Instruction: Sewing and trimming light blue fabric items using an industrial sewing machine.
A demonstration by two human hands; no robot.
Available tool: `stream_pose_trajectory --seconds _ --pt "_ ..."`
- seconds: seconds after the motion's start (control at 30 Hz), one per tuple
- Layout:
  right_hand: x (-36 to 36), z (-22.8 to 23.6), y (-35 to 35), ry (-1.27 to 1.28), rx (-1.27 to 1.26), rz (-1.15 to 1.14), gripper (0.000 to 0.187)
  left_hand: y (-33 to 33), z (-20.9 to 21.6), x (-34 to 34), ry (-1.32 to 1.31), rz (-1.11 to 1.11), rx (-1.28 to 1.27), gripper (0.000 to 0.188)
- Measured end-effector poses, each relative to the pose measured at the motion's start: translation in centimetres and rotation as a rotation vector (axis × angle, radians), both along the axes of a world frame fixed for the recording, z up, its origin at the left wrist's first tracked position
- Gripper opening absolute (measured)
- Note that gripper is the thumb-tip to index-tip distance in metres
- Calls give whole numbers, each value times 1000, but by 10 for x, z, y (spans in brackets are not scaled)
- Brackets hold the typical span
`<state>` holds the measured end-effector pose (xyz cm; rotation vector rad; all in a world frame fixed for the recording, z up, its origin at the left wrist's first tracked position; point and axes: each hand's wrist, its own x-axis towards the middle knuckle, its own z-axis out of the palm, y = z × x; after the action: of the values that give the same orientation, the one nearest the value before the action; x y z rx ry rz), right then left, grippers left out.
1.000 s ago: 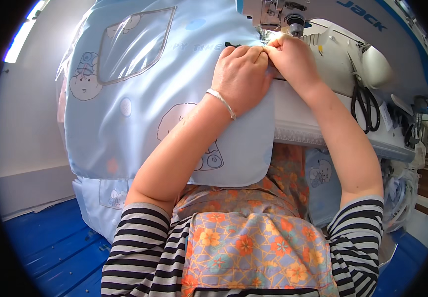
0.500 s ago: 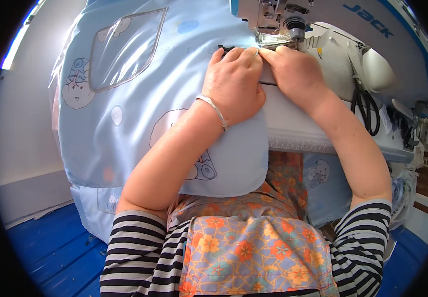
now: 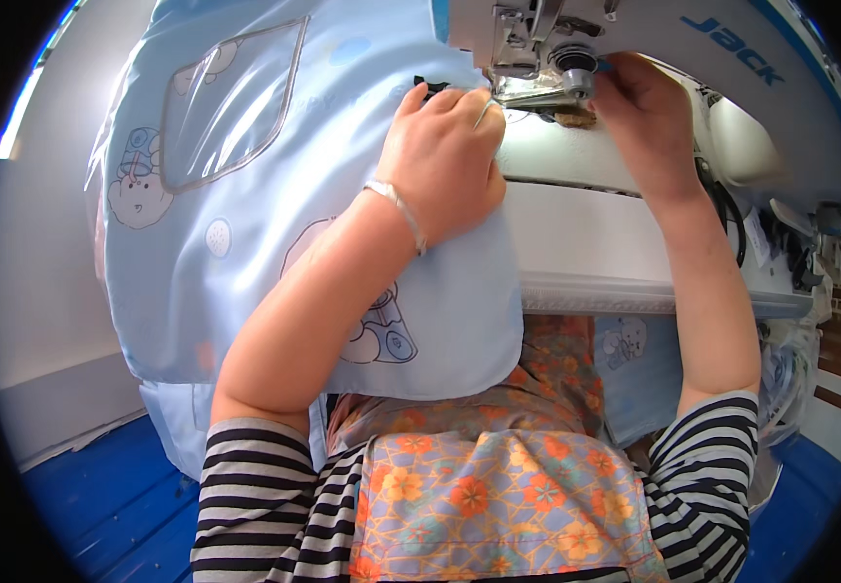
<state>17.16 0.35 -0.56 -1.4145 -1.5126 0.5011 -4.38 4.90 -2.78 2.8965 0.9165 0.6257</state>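
My left hand is closed on the upper right edge of a light blue printed cloth, close to the sewing machine's needle area. Its fingers are bent, and a short black strip shows by the fingertips. A clear window panel with grey edging is set into the cloth. Beside the round knob on the machine head, my right hand is raised with its fingers curled inward. A bit of blue shows at its fingertips; what they pinch, if anything, is hidden.
Black-handled scissors lie partly behind my right forearm. The white machine table has a ruler strip along its front edge. More printed blue cloth hangs below it. Small tools lie at the right.
My right hand has left the cloth edge and moved up and right to the machine head. My left hand and the cloth have shifted slightly left, baring the metal plate under the needle.
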Motion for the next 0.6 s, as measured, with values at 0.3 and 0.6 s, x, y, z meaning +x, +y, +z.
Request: stream_pose_trajectory --seconds 0.3,0.6 --pt "56 28 -105 -222 -268 -290 16 -5 0 -4 89 58 29 48" --pt "163 -6 -178 -880 -409 -614 16 -12 -5 4 109 97 27 49"
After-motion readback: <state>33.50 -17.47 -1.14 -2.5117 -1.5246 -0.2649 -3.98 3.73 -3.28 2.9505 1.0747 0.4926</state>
